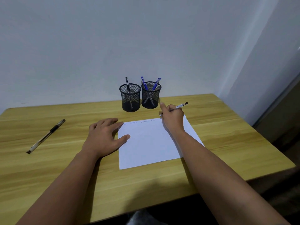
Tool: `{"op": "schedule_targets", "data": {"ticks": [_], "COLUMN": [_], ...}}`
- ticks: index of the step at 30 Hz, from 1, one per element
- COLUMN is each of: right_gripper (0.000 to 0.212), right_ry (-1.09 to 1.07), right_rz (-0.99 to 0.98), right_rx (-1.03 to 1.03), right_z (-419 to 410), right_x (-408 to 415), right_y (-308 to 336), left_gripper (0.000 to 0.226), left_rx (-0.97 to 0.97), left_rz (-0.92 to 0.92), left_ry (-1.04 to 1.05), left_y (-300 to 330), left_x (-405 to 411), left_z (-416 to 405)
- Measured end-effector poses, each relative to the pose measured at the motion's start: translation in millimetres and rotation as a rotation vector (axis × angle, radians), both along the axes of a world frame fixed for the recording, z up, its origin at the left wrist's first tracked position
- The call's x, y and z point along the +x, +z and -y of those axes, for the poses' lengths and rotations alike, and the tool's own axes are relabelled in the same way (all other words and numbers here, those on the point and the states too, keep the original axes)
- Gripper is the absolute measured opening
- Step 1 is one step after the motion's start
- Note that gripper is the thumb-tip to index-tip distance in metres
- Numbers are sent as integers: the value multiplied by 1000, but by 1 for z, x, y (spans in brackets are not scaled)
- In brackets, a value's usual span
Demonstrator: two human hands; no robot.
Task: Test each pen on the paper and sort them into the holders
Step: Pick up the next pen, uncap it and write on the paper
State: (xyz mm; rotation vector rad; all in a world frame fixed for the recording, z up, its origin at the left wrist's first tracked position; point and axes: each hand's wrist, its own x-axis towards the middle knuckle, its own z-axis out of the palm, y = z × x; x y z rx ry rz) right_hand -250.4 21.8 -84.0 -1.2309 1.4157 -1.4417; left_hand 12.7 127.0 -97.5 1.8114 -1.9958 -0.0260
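A white sheet of paper (pixel 151 143) lies on the wooden desk (pixel 48 168), with faint scribbles along its top edge. My right hand (pixel 172 118) grips a clear pen with a black end (pixel 181 105) in a writing hold, its tip at the paper's top right corner. My left hand (pixel 103 135) lies flat, fingers spread, on the paper's left edge. Two black mesh holders stand at the back: the left holder (pixel 130 98) has one black pen (pixel 127 84), the right holder (pixel 151 95) has two blue pens (pixel 150 84).
A capped black pen (pixel 46 136) lies loose on the desk at the far left. The wall rises right behind the holders. The desk's right edge and front edge drop off to a dark floor.
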Motion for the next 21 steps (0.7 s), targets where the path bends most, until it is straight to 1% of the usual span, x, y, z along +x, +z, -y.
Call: {"op": "schedule_targets", "data": {"ticks": [1,4,6,8,11,16,21], "right_gripper": [51,40,47,50,44,36,38], "right_ry": [24,154,187,144,100,102,129], "right_rz": [31,140,94,30,-47,-75,-120], "right_rx": [18,107,116,43,-28,-14,-21], "right_z": [0,2,2,1,-6,-6,-5], "right_x": [-1,-7,-8,-5,-3,-6,-5], "right_y": [2,10,9,3,-4,-3,-6], "left_gripper": [72,72,72,71,71,72,73], "left_rx": [-3,-3,-5,-16,-16,-16,-18], "left_rz": [-1,1,-3,-10,-10,-8,-7], "left_ry": [3,7,4,1,0,-3,1], "left_y": [0,0,0,0,-1,-2,-1], "left_x": [0,0,0,0,0,0,0], "left_z": [0,0,1,0,1,1,1]}}
